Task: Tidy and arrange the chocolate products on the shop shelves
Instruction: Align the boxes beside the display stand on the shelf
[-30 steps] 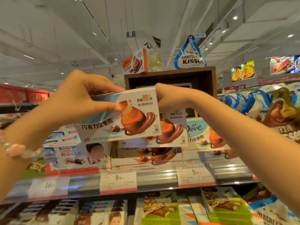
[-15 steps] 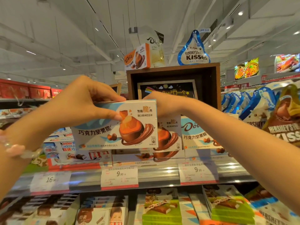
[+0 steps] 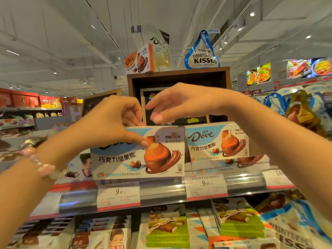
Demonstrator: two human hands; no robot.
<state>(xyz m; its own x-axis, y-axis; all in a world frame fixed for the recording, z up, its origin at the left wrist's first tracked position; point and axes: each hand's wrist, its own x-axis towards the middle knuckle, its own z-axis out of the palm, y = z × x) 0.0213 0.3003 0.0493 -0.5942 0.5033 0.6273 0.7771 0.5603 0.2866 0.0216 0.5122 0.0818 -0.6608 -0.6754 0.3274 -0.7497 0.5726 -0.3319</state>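
Note:
A light blue Dove chocolate box (image 3: 138,159) stands upright at the front of the shelf (image 3: 161,192). My left hand (image 3: 111,123) pinches its top left edge, thumb on the front face and fingers curled over the top. My right hand (image 3: 172,103) hovers just above the box's top right, fingers relaxed, holding nothing. A second Dove box (image 3: 215,141) of the same kind stands right beside it, with more boxes behind and under it.
Price tags (image 3: 118,196) line the shelf rail. Kinder boxes (image 3: 79,166) sit to the left, green and white chocolate packs (image 3: 167,229) on the shelf below, Hershey's Kisses bags (image 3: 301,112) at the right. A dark wooden display box (image 3: 179,76) stands behind, with products on top.
The Dove box went from held in the air by both hands down onto the shelf front, upright. My right hand let go and lifted above it; my left hand still holds it.

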